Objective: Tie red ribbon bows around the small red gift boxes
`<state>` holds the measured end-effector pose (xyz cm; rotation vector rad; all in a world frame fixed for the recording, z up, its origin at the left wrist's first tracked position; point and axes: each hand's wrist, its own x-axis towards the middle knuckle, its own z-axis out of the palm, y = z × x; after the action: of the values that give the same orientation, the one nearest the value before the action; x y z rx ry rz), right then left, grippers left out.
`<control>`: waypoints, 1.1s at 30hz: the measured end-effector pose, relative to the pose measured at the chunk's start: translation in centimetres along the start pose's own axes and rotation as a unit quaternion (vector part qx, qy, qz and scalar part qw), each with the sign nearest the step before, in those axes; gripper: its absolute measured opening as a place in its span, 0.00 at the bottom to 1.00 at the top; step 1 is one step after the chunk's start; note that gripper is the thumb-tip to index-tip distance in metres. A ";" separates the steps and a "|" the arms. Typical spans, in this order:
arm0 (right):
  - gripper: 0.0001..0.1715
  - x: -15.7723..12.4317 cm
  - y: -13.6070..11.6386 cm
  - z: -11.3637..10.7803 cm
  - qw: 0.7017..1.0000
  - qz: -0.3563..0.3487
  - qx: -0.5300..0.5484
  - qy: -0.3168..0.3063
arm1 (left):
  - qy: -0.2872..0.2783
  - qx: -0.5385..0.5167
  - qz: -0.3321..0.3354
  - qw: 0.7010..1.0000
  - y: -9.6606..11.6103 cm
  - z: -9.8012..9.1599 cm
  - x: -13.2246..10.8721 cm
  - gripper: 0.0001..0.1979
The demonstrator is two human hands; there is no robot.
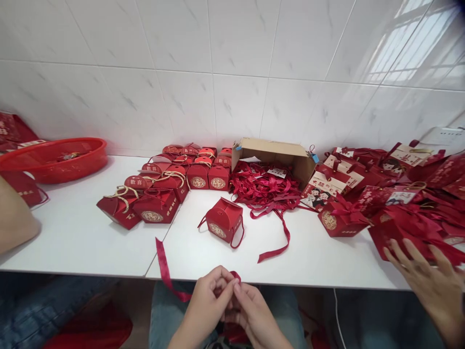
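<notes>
A dark red ribbon (pixel 167 277) is pinched between my two hands in front of the table edge, over my lap. One end of it trails left and lies up on the tabletop. My left hand (pixel 214 296) and my right hand (pixel 250 310) meet at the fingertips, where a small loop of ribbon shows. Part of the ribbon is hidden behind the fingers. Just beyond my hands, a small red gift box (pixel 224 220) with gold print and red cord handles stands on the white table (pixel 218 259).
An open cardboard box (pixel 274 146) spills a heap of red ribbons (pixel 265 189). Several gift boxes (pixel 156 203) stand in rows at left, near a red plastic basin (pixel 72 162). At right, another person's hand (pixel 425 274) touches finished-looking boxes (pixel 343 218); a bare arm (pixel 16 218) is at left.
</notes>
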<state>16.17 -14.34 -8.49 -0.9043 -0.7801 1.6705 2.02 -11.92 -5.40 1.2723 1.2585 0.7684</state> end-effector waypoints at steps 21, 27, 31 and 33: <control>0.11 -1.6 3.1 1.0 0.952 0.130 0.271 0.053 | -0.075 0.057 0.030 0.995 -1.8 -0.8 -3.6 0.13; 0.12 -2.5 2.7 0.7 0.938 0.114 0.318 0.078 | -0.100 0.082 0.034 0.991 -1.5 -0.4 -5.4 0.11; 0.12 -2.3 1.1 -1.5 0.938 0.071 0.316 0.123 | -0.125 0.102 0.021 0.987 -1.2 -1.2 -6.4 0.10; 0.14 -2.0 0.2 -3.0 0.940 0.031 0.303 0.153 | -0.121 0.114 0.020 0.986 -1.1 -1.9 -6.9 0.11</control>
<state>19.01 -16.18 -9.79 -0.7190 -0.0092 1.6303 -1.55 -18.14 -4.47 1.5318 1.1476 0.4880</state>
